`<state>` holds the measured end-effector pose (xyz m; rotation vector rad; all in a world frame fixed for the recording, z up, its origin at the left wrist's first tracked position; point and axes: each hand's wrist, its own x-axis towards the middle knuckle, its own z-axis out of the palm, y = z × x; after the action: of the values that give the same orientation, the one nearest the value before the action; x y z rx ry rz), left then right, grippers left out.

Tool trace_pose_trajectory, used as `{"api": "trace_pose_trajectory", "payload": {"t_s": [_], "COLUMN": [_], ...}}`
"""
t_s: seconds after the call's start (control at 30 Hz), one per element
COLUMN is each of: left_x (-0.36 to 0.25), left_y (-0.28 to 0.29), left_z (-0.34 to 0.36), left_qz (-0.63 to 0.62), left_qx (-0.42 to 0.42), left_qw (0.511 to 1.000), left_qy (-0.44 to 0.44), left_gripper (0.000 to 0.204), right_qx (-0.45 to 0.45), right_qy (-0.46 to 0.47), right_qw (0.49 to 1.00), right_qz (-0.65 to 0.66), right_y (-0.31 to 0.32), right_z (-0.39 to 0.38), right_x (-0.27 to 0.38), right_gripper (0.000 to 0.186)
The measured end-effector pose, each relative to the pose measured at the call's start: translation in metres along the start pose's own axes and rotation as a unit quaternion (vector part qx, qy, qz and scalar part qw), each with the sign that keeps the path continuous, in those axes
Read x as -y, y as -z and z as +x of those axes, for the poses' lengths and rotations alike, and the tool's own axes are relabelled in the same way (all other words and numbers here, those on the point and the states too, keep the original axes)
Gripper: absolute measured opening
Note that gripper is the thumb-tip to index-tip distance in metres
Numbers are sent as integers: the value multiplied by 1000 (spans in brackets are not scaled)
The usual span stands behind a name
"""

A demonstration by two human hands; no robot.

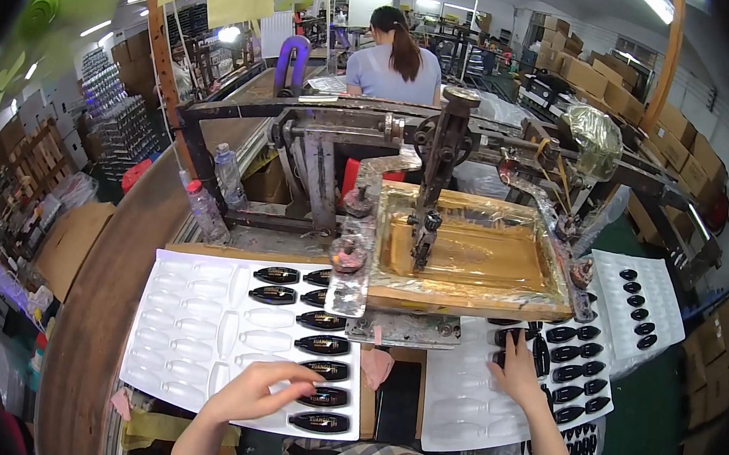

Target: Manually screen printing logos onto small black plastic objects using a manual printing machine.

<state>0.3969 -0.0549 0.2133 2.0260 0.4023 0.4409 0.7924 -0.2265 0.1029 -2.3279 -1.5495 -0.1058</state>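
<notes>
My left hand hovers over the white molded tray on the left, thumb and forefinger apart beside glossy black pointed-oval pieces with gold print. No piece shows in its grasp. In a white tray on the right, my right hand reaches down, fingers spread around black pieces partly hidden beneath them. Plain black pieces fill the tray's right side, while its left hollows are bare. Between and beyond my hands stands a screen-printing press with a wood-framed screen over a small metal bed.
A pink cloth hangs below the press. Another tray with black pieces lies at far right. Plastic bottles stand left of the press, near a curved brown bench. A person sits beyond; cardboard boxes are stacked behind.
</notes>
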Motion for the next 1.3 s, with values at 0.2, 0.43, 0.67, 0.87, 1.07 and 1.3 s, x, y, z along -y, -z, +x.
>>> {"api": "trace_pose_trajectory", "payload": {"t_s": [0.2, 0.43, 0.67, 0.87, 1.07, 1.3], "left_x": [22, 49, 85, 123, 105, 204], "left_y": [15, 17, 9, 49, 65, 55], "left_z": [16, 83, 155, 148, 110, 7], "left_qz": [34, 72, 114, -267, -141, -81], "left_qx": [-219, -289, -244, -280, -416, -531], "left_qw": [975, 954, 956, 917, 898, 834], "left_qy": [33, -43, -120, -100, -33, 128], "left_gripper": [16, 21, 27, 24, 15, 18], "right_qx": [25, 47, -2, 73, 113, 50], "right_qy": [31, -179, 55, 139, 116, -33], "right_qw": [995, 978, 927, 924, 951, 927], "right_qz": [-93, 99, 371, 348, 262, 370], "right_y": [19, 52, 54, 40, 43, 29], "right_z": [-11, 4, 49, 91, 96, 72], "right_x": [-17, 5, 48, 116, 156, 60], "right_gripper": [53, 39, 58, 53, 58, 42]}}
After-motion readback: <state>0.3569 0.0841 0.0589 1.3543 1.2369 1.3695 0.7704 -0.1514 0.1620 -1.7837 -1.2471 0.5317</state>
